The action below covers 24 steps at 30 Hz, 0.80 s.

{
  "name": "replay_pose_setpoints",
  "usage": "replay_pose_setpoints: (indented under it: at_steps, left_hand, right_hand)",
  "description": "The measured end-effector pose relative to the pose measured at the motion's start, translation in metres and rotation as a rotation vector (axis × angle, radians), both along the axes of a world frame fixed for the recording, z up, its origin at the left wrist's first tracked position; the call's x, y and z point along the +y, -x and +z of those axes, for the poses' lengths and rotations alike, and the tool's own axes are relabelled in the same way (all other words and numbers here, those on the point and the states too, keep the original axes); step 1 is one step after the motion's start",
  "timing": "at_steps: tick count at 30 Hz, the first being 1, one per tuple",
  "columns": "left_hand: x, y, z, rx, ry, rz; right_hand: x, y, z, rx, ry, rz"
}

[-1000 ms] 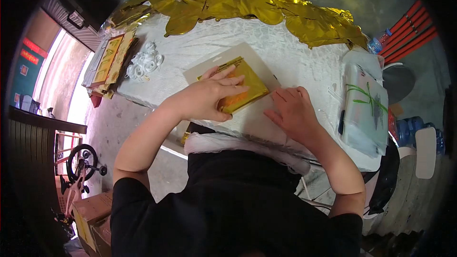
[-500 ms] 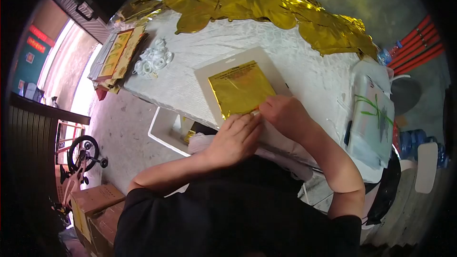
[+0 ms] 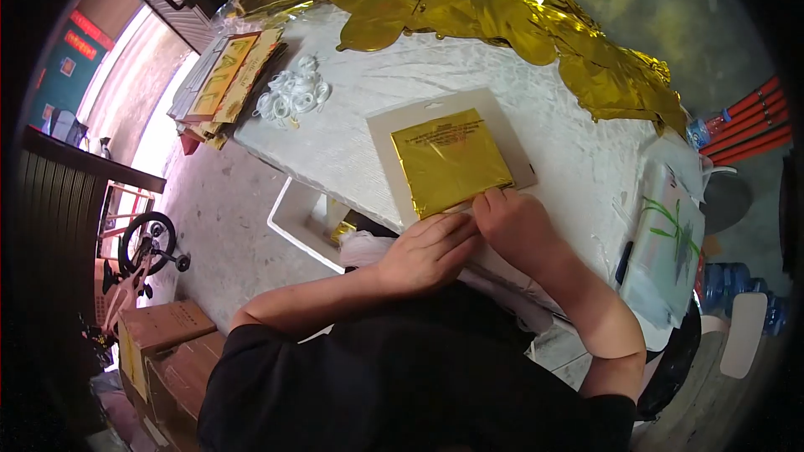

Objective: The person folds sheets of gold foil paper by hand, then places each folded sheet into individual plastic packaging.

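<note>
A folded square of gold foil (image 3: pixel 452 159) with small dark print near its top edge lies on a pale backing card (image 3: pixel 519 155) that has a hang slot. My left hand (image 3: pixel 431 253) rests at the near edge of the card, fingers extended side by side against the foil's near corner; its thumb is out of sight. Right beside it, my right hand (image 3: pixel 515 219) has its fingers curled in a pinch on the foil's near edge. The two hands touch or nearly touch, and they cover whatever lies between the fingertips.
Crumpled gold foil shapes (image 3: pixel 477 12) line the table's far side. White ribbon coils (image 3: pixel 293 92) and stacked printed packets (image 3: pixel 226 75) sit at left. Clear plastic bags (image 3: pixel 666 243) lie at right. A white foam box (image 3: pixel 293 213) is below the table's near edge.
The view has shifted, so the whole scene sits further right. My right hand's fingers have turned more toward the foil's near edge. The small orange-and-white bit at the fingertips is hidden now.
</note>
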<state>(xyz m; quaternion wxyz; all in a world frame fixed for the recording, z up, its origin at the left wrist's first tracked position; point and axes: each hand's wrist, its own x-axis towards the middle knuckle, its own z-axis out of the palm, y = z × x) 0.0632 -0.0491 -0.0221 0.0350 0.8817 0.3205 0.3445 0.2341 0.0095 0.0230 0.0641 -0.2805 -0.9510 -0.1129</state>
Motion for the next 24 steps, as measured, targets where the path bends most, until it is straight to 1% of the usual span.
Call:
replay_pose_setpoints:
  at_steps: [5,7,9,10,12,13,15,17,18,20,21,23,24]
  left_hand:
    - [-0.002,-0.001,-0.002,-0.001,0.011,0.019]
    - [-0.003,-0.001,0.01,0.001,0.02,0.03]
    - [-0.005,0.002,0.029,-0.06,0.108,-0.054]
    - [-0.003,0.008,0.037,-0.057,0.106,-0.048]
    - [0.012,0.026,0.051,0.041,0.475,-0.09]
    - [0.024,0.03,0.058,-0.092,0.408,-0.048]
    - [0.061,0.045,0.058,-0.064,0.273,0.254]
    - [0.106,0.068,0.04,0.017,0.165,0.425]
    - [0.118,0.072,0.034,0.016,0.154,0.422]
    - [0.137,0.074,0.029,-0.026,0.323,0.559]
    - [0.144,0.074,0.031,-0.024,0.318,0.553]
    - [0.157,0.07,0.034,0.018,0.614,0.607]
    - [0.166,0.072,0.035,0.023,0.61,0.6]
  right_hand:
    - [0.003,0.001,-0.007,0.045,0.04,-0.055]
    - [0.002,0.002,-0.008,0.056,0.014,-0.073]
    - [0.002,0.0,-0.007,0.057,0.003,-0.068]
    - [0.001,0.0,-0.007,0.054,0.001,-0.073]
    - [0.0,-0.001,-0.011,0.091,0.021,-0.074]
    - [-0.001,-0.003,-0.013,0.126,0.04,-0.081]
    - [-0.002,-0.002,-0.011,0.135,0.017,-0.08]
    - [-0.003,-0.001,-0.012,0.145,-0.013,-0.074]
    - [-0.003,-0.001,-0.015,0.158,0.001,-0.082]
    - [-0.002,-0.001,-0.015,0.175,0.008,-0.097]
    - [-0.002,-0.001,-0.015,0.182,0.015,-0.093]
    - [-0.004,-0.001,-0.016,0.195,0.02,-0.101]
    - [-0.003,-0.001,-0.017,0.192,0.022,-0.099]
